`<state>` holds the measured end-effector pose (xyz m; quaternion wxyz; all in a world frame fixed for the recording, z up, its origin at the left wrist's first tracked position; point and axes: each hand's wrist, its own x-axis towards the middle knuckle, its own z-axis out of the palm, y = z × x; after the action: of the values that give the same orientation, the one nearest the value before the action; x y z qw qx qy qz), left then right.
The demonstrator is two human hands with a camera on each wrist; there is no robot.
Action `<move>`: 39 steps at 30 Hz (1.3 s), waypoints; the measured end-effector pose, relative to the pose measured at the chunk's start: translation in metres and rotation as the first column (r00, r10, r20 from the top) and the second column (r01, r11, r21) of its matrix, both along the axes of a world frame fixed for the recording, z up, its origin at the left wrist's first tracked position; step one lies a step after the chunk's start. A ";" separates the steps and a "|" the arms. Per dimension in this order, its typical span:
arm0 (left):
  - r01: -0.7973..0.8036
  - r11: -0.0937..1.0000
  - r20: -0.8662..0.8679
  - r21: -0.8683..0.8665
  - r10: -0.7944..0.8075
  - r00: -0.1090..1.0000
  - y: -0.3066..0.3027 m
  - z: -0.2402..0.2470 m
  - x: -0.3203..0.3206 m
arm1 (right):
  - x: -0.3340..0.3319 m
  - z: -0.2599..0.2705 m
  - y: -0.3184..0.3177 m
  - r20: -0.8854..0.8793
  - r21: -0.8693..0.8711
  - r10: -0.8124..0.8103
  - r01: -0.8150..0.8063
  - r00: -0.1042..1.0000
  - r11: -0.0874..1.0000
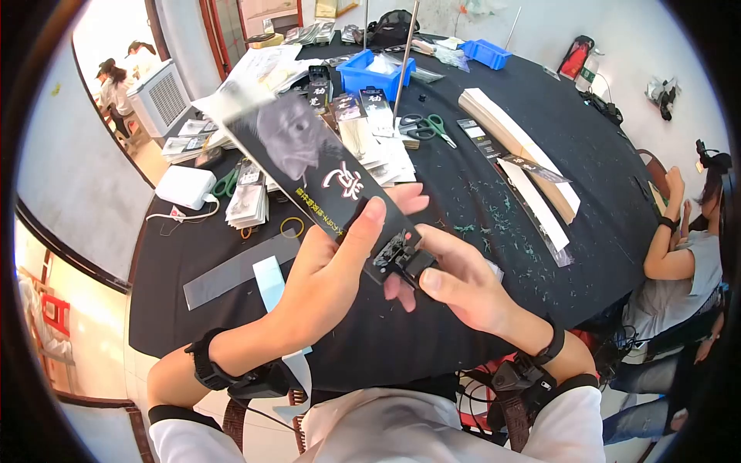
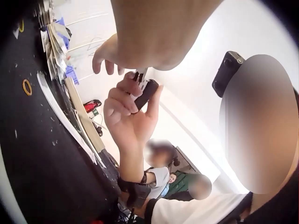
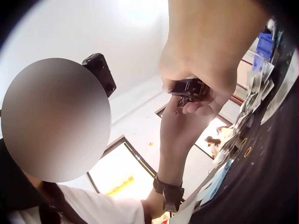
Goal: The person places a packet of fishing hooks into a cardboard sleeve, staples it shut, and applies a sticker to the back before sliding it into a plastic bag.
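Note:
A long black printed package [image 1: 309, 166] with a fish picture slants across the head view, lifted above the table. My left hand [image 1: 332, 270] grips its lower part, thumb on the printed face. At the package's lower end, my right hand [image 1: 471, 289] pinches a small black device [image 1: 417, 265] between thumb and fingers, close to a dark tangled cluster [image 1: 392, 251]. In the left wrist view the right hand [image 2: 128, 109] curls round the black device [image 2: 147, 95]. The right wrist view shows the device [image 3: 187, 87] between both hands; the contact with the package is hidden.
On the black tablecloth [image 1: 363, 339] lie a clear strip [image 1: 239, 270], a yellow rubber band [image 1: 292, 227], green-handled scissors [image 1: 436, 130], long white card strips [image 1: 532, 166] and stacked packets [image 1: 248, 202]. Blue bins [image 1: 376, 74] stand at the back; another person [image 1: 679, 270] sits at right.

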<state>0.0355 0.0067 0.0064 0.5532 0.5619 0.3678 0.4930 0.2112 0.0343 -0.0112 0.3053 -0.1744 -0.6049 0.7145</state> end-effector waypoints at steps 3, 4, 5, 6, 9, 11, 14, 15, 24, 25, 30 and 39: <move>-0.014 0.999 0.075 -0.033 0.016 0.997 -0.001 0.000 -0.003 | 0.003 -0.006 -0.006 -0.018 -0.013 -0.069 0.069 0.997 0.998; -0.013 0.999 0.074 -0.032 0.016 0.997 0.000 -0.001 -0.003 | 0.007 -0.009 -0.004 -0.019 -0.012 -0.070 0.069 0.997 0.998; -0.045 0.999 0.100 0.000 0.045 0.994 0.003 -0.004 -0.004 | 0.013 -0.013 0.001 0.112 0.224 -0.214 0.185 0.970 0.957; -0.078 0.996 0.126 0.030 0.074 0.989 0.004 -0.005 -0.005 | 0.018 -0.014 0.005 0.200 0.458 -0.376 0.252 0.905 0.852; -0.030 0.999 0.122 0.021 0.028 0.992 0.002 -0.003 -0.011 | 0.045 -0.015 0.029 0.352 0.834 -0.780 0.206 0.517 0.513; -0.022 0.999 0.113 0.026 0.019 0.993 0.002 -0.002 -0.011 | 0.069 -0.035 0.050 0.293 0.932 -0.864 0.076 0.410 0.353; 0.012 1.000 0.123 0.003 -0.012 0.992 0.002 -0.002 -0.011 | 0.075 -0.042 0.057 0.121 0.992 -0.932 -0.069 0.342 0.104; 0.024 0.999 0.116 0.032 -0.027 0.993 0.002 -0.004 -0.010 | 0.072 -0.040 0.056 0.031 0.991 -0.951 -0.131 0.309 -0.010; 0.100 0.982 0.110 0.161 -0.118 0.987 -0.001 -0.014 0.008 | -0.002 -0.009 -0.002 -0.091 -0.119 -0.190 0.179 0.978 0.977; 0.094 0.981 0.097 0.170 -0.112 0.989 -0.001 -0.015 0.005 | 0.000 -0.009 0.003 -0.050 -0.034 -0.221 0.220 0.974 0.975; -0.160 0.987 0.300 0.007 0.151 0.942 -0.009 -0.008 -0.033 | 0.032 -0.001 0.034 0.121 0.159 -0.298 0.278 0.947 0.947; -0.097 0.985 0.011 -0.144 0.100 0.995 -0.039 -0.016 -0.061 | 0.055 0.009 0.062 0.271 0.255 -0.258 0.189 0.927 0.948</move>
<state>-0.0257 -0.0321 -0.0096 0.5705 0.4972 0.4246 0.4971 0.2664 0.0967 -0.0022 0.3072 -0.3137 -0.6969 0.5671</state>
